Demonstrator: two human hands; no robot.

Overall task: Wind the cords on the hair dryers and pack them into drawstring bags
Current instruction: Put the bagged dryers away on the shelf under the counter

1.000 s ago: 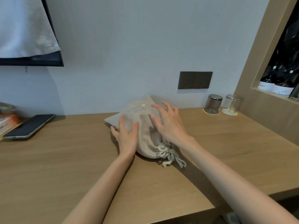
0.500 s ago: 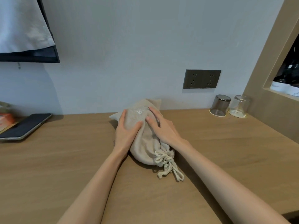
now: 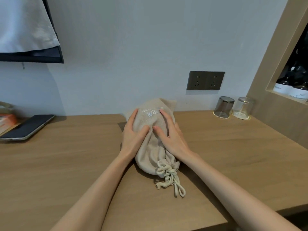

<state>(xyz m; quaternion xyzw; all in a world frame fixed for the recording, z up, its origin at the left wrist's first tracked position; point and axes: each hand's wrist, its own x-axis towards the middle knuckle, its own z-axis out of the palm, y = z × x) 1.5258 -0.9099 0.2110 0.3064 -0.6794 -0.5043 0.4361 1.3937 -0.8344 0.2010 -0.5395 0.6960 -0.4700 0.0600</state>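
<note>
A beige drawstring bag (image 3: pixel 152 154) lies full on the wooden desk (image 3: pixel 66 164), its far end against the wall. White printed lettering shows on its top. Its neck points toward me, closed by a knotted white cord (image 3: pixel 168 174) whose loose ends trail on the desk. My left hand (image 3: pixel 133 135) lies flat on the bag's left side and my right hand (image 3: pixel 170 134) lies flat on its right side, fingers straight and pointing toward the wall. The hair dryer is hidden inside the bag.
A phone (image 3: pixel 28 127) lies at the desk's left, beside an orange box (image 3: pixel 6 120). Two upturned glasses (image 3: pixel 224 107) stand at the back right under a dark wall socket (image 3: pixel 205 80). A wooden niche with bottles (image 3: pixel 290 84) rises on the right. A dark screen draped with white cloth (image 3: pixel 31 30) hangs upper left.
Both hands have slid up the bag toward the wall and turned it, so its neck now points straight at me. The bag sits closer to the wall.
</note>
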